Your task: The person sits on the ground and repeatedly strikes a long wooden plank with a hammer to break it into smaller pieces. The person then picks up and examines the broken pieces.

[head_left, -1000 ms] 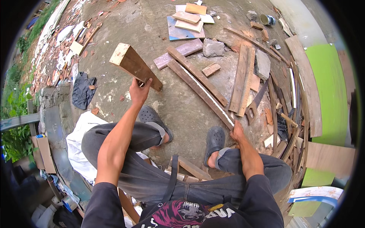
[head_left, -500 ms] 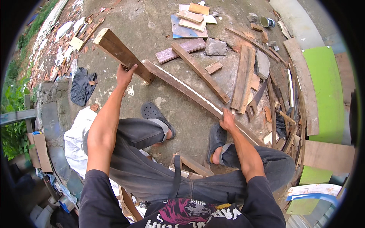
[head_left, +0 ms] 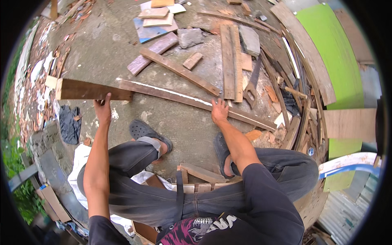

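Note:
A thick, brown wooden beam [head_left: 90,90] lies crosswise at the left, its broad end pointing left. My left hand [head_left: 103,110] grips its lower edge, a finger reaching up its side. The beam's right end meets or overlaps the left end of a long wooden plank [head_left: 171,95]; whether they are joined I cannot tell. A white strip runs along the plank's upper edge. My right hand [head_left: 220,110] is closed over this plank right of its middle, fingers somewhat spread across it. Both pieces pass in front of my feet, in dark clogs [head_left: 149,134].
Beyond the plank lie a loose board [head_left: 179,71], a small block [head_left: 192,61], grey stone [head_left: 190,38] and upright-lying boards [head_left: 228,61]. A handsaw [head_left: 252,83] rests right of them. Long scrap timber lines the right, before a green panel [head_left: 330,53]. A small wooden frame [head_left: 202,173] sits between my legs.
The beam in my left hand has swung, its broad end coming down and left until nearly level. The long plank has turned flatter with it. My view has shifted to the right.

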`<state>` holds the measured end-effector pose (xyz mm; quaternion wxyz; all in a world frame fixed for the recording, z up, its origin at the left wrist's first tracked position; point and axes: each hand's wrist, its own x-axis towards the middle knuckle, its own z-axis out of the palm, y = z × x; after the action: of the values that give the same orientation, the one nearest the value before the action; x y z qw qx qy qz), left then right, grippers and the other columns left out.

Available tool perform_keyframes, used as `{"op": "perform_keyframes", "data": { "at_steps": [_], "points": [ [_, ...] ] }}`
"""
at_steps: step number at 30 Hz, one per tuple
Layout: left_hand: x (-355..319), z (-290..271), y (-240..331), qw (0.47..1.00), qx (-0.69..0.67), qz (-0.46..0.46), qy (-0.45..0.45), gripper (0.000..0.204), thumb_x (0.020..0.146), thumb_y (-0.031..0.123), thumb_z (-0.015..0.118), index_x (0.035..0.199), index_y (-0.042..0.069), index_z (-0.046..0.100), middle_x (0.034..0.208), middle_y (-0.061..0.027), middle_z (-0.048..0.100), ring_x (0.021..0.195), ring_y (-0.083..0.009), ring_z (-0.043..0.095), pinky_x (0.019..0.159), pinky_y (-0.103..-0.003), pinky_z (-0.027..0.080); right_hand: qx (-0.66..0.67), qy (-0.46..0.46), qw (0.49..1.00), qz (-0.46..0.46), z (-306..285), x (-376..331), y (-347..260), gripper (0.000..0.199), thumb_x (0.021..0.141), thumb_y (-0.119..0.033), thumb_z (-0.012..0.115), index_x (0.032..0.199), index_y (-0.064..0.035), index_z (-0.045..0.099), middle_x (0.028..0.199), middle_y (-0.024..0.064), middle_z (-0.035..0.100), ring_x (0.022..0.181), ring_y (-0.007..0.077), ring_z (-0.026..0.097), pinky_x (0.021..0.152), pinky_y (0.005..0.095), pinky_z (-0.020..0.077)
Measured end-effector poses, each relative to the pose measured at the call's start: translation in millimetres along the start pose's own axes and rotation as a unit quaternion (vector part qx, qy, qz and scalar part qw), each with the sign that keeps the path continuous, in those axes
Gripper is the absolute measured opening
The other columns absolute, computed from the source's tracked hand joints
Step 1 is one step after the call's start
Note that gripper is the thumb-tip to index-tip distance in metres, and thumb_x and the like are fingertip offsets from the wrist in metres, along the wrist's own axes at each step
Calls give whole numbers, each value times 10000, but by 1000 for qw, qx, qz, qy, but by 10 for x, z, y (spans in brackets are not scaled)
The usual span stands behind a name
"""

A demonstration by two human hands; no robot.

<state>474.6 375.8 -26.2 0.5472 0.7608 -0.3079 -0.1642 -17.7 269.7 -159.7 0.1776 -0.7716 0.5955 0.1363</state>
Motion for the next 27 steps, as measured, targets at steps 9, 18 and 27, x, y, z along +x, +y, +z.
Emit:
{"op": "perform_keyframes", "data": {
  "at_steps": [9,18,27],
  "points": [
    [85,-139,-48,996,63,-17,-58,591,880,228,762,1352,5,486,1319,-128,557,1215,-230,529,1023,-352,415,-62,65,996,29,47,-202,744,541,928,-122,531,1454,-94,405,1419,149,459,1350,302,410,1089,501,322],
    [169,-73,-13,994,73,-16,-78,439,890,192,749,1247,11,568,1237,-96,607,1140,-194,561,984,-331,432,-44,-44,991,119,-123,-513,1833,818,748,-305,785,1456,-199,390,1424,124,453,1352,325,389,1091,561,307],
    [276,-177,-117,990,81,-48,-100,513,885,230,757,1300,17,544,1279,-92,585,1183,-193,536,1012,-318,404,8,-69,996,61,-175,-400,1612,725,794,-252,758,1424,-183,404,1404,101,466,1356,324,394,1035,763,230]
  ]
}}
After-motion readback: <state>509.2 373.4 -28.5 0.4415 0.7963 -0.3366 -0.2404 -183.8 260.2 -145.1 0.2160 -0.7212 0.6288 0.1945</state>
